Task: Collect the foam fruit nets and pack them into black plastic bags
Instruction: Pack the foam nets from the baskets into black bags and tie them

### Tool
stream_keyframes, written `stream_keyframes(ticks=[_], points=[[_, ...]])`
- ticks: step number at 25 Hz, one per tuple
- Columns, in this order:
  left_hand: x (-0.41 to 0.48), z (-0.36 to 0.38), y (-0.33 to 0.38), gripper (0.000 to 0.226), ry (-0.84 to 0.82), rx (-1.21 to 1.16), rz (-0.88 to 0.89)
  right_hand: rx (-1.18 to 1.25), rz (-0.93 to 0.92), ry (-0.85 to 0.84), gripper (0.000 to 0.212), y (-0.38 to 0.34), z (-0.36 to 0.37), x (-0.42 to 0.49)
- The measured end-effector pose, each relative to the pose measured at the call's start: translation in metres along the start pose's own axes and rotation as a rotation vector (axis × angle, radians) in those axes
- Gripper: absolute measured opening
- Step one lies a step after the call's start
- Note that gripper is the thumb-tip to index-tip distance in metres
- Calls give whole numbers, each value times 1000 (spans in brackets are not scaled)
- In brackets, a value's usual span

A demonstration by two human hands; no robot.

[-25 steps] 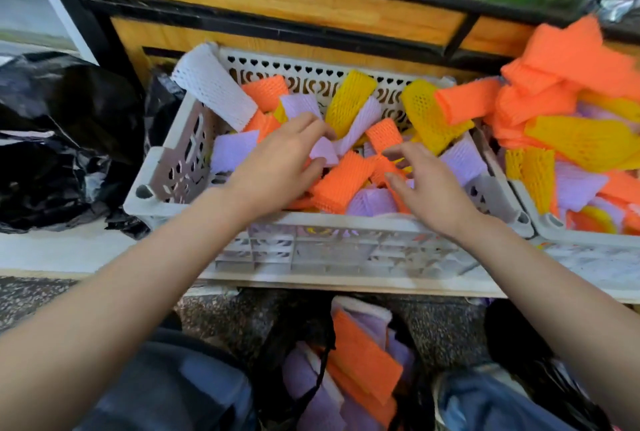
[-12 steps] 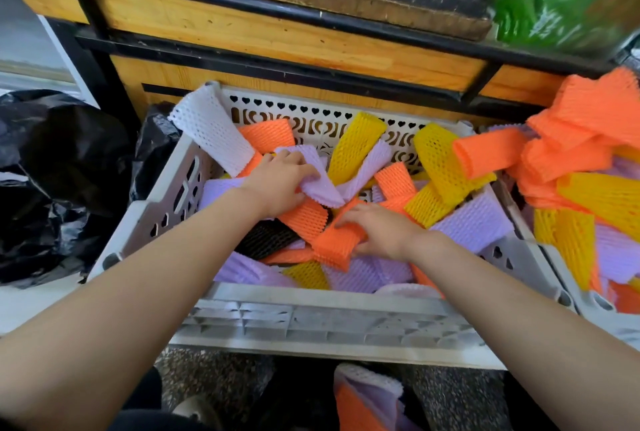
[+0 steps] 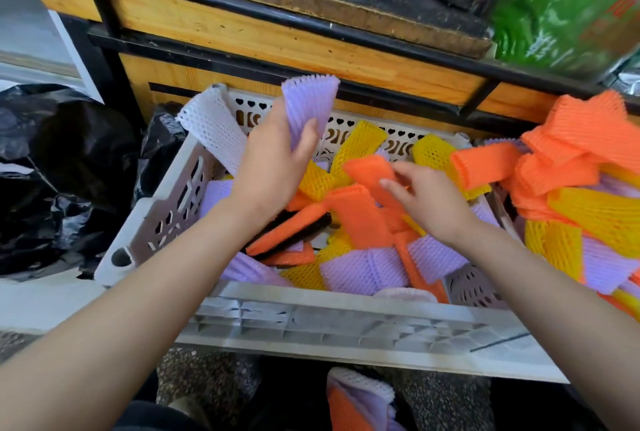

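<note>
- Your left hand (image 3: 273,167) grips one purple net (image 3: 310,101) between the thumb and curled fingers. It is raised above the crate (image 3: 311,319), probably to keep it clear of the pile so it does not snag.
- Your right hand (image 3: 429,202) reaches for an orange net (image 3: 369,171) near the crate's middle. The half-bent fingers touch it, but you cannot tell whether they pinch it.
- The remaining nets lie loose in the crate, crossing one another in orange, yellow and purple. One white net (image 3: 211,129) hangs over the far left corner.
- Each net is a flattened mesh sleeve of soft foam with ragged ends. Expect it to crush easily and spring back.
- A second heap of nets (image 3: 588,188) rises at the right, just beside the crate.
- A black bag (image 3: 62,171) lies crumpled to the left of the crate.
- A second bag (image 3: 356,399) sits below the near rim and holds purple and orange nets. It is likely placed there for a short drop.
</note>
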State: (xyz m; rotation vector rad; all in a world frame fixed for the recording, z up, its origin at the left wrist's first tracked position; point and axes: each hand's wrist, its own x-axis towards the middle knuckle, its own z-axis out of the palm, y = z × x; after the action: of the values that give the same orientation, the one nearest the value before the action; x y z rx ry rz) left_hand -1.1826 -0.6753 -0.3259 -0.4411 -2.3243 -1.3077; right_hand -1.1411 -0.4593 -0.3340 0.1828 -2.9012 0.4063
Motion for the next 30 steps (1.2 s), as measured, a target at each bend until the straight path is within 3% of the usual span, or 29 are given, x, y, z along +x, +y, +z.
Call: stream_keyframes(ticks=[3,5,8,10,12,15,17,21,25,28,30], points=[[-17,-5,15,18,32,-52,-89,120,111,212,25,-21,-15,4],[-28,-6,24,20,-1,-136,-133,339,133,245,26,-46,-24,3],[-41,-10,29,37,-105,-354,-190,637,67,129,21,-90,-30,-4],[-49,-19,27,56,-181,-521,-237,709,-5,29,30,-113,-33,-12],[-56,-30,21,57,-166,-584,-280,719,-55,-11,33,-124,-34,-15],[-58,-49,12,29,-28,-554,-319,619,-79,28,30,-122,-29,-12],[-57,-61,5,24,38,-529,-326,484,-19,31,29,-110,-14,-6],[-56,-76,-14,21,72,-491,-350,294,234,-293,49,-70,36,0],[-56,-81,-23,16,31,-413,-355,269,300,-511,66,-51,70,-1],[-59,-81,-25,19,46,-231,-272,68,257,-508,53,-49,74,5],[-60,-80,-25,22,52,-184,-268,-9,192,-385,38,-50,63,7]])
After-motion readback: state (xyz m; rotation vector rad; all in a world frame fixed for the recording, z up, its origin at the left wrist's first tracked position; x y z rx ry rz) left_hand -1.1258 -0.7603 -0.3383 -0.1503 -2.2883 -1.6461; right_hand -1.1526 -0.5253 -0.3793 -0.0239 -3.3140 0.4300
